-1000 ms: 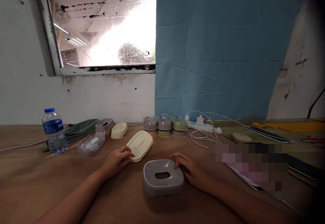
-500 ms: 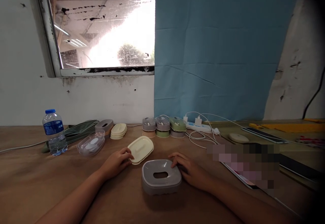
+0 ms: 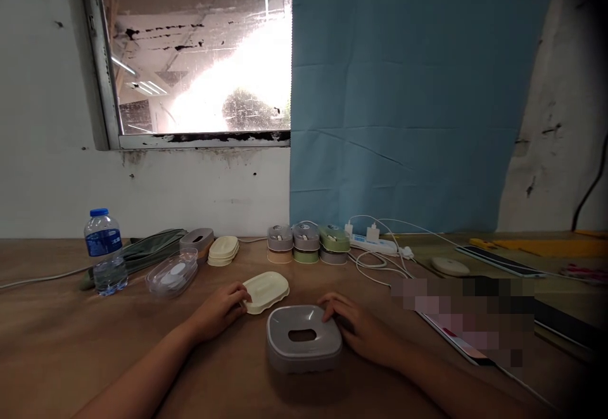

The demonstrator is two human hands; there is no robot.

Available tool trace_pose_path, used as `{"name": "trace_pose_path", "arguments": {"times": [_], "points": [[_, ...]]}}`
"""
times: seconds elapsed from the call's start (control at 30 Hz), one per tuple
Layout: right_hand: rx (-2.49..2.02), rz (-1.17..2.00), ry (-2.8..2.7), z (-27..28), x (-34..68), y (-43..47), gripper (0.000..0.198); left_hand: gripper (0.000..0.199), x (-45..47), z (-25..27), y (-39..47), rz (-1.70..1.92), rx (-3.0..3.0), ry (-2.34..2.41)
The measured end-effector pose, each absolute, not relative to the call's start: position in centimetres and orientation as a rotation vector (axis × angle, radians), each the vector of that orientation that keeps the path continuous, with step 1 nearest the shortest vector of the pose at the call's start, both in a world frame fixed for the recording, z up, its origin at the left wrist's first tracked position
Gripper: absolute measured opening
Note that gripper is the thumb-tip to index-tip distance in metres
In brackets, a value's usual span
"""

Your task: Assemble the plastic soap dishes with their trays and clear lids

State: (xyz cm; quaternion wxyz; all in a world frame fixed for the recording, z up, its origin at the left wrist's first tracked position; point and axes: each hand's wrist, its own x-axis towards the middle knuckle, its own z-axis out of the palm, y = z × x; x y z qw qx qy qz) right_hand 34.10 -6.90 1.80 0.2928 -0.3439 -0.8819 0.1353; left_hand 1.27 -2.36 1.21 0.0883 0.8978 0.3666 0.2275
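Observation:
A cream plastic tray (image 3: 266,292) with a raised middle lies at the table's centre, its left edge gripped by my left hand (image 3: 232,302), fingertips on the rim. Nearer to me is a grey plastic cover (image 3: 285,347) with an oval slot in its top, like a tissue box or soap box lid. My right hand (image 3: 356,327) holds that cover's right side, one finger bent over the top rim; the thumb is hidden. The cover's underside cannot be seen.
Behind stand stacked cream trays (image 3: 223,249), another grey slotted cover (image 3: 197,242), a clear plastic lid (image 3: 171,276), a water bottle (image 3: 105,254) and several stacked lidded boxes (image 3: 306,242). To the right are a power strip (image 3: 375,243), white cables and a blurred-out device screen (image 3: 456,333).
The cream tray has tipped from a slant facing me to nearly flat, with my left hand still on its edge. My right hand stays on the grey cover. The view has shifted slightly.

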Motion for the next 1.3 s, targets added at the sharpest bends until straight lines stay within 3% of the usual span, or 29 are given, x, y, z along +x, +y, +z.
{"name": "trace_pose_path", "arguments": {"times": [0.2,0.5,0.8,1.3], "points": [[-0.915,0.36,-2.357,1.8,34.2,-7.0,0.029,0.018,1.3,1.7,-2.8,0.668,2.718,1.195],[-0.923,0.384,-2.359,1.8,34.2,-6.9,0.03,0.035,1.1,1.5,-2.3,0.782,2.691,1.326],[-0.931,0.384,-2.359,1.9,34.1,-6.9,0.033,0.07,0.7,0.8,-2.1,0.805,2.499,1.279],[-0.91,0.377,-2.373,2.0,34.1,-7.0,0.032,0.065,1.0,0.8,-2.1,0.918,2.474,1.344]]}}
